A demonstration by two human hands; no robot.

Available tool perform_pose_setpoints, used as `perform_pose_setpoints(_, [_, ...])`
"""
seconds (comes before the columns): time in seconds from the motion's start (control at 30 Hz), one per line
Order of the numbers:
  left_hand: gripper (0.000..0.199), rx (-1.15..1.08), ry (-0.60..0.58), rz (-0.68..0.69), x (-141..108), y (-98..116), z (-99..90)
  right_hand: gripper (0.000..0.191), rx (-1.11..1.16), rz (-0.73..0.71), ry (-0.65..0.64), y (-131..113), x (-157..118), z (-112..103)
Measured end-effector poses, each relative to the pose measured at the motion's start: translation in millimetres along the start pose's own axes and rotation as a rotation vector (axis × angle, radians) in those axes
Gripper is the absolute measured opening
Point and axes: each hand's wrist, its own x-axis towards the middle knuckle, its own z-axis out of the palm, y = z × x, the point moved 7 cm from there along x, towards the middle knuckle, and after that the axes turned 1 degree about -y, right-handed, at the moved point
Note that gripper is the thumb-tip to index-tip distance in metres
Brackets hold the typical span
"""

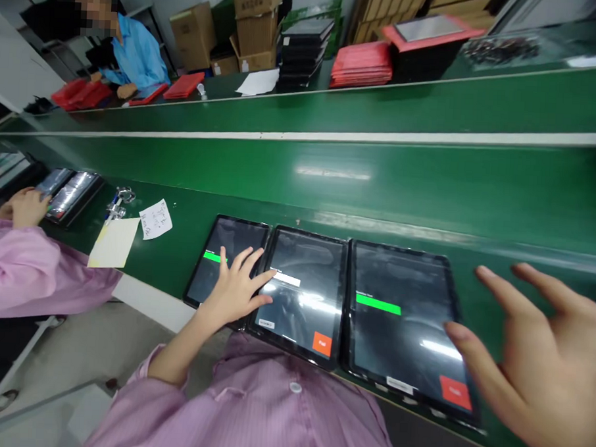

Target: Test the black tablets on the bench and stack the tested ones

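Observation:
Three black tablets lie side by side on the green bench, their screens lit. Over the left tablet (235, 237) my left hand (236, 288) is spread, its fingertips reaching the edge of the middle tablet (308, 270); whether they touch the glass I cannot tell. The middle screen shows a white bar and a red box. A green bar and a red box show on the right tablet (404, 281), and a green bar on the left one. My right hand (544, 346) is raised at the right tablet's right edge, fingers apart, holding nothing.
Left of the tablets are a handwritten note (156, 219), a yellowish pad (113, 243) and metal clips (117, 206). A person's hands (27, 206) touch devices at far left. Another person sits beyond the raised shelf (303, 112), which holds red pouches (363, 65).

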Motion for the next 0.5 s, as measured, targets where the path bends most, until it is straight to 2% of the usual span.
perform_pose_setpoints(0.1, [0.070, -0.005, -0.027, 0.027, 7.3, -24.0, -10.7, 0.061, 0.011, -0.064, -0.014, -14.2, 14.7, -2.9])
perform_pose_setpoints(0.17, [0.073, -0.028, -0.039, 0.062, 22.2, -46.6, -20.4, 0.059, 0.002, -0.151, -0.072, -15.9, 26.8, 13.4])
perform_pose_setpoints(0.23, [0.071, -0.049, -0.058, 0.115, 44.5, -63.5, -25.2, 0.057, -0.017, -0.256, -0.162, -14.6, 40.2, 45.6])
perform_pose_setpoints(0.33, [0.073, -0.004, -0.061, 0.204, 76.5, -71.1, -22.5, 0.058, -0.006, -0.376, -0.278, -19.2, 60.6, 106.0])
perform_pose_setpoints(0.4, [0.074, 0.056, -0.063, 0.311, 87.3, -65.3, -15.7, 0.060, 0.025, -0.433, -0.256, -31.6, 71.0, 135.9])
perform_pose_setpoints(0.5, [0.076, 0.172, -0.025, 0.417, 85.4, -56.8, -8.3, 0.065, 0.061, -0.531, -0.140, -50.6, 69.2, 156.7])
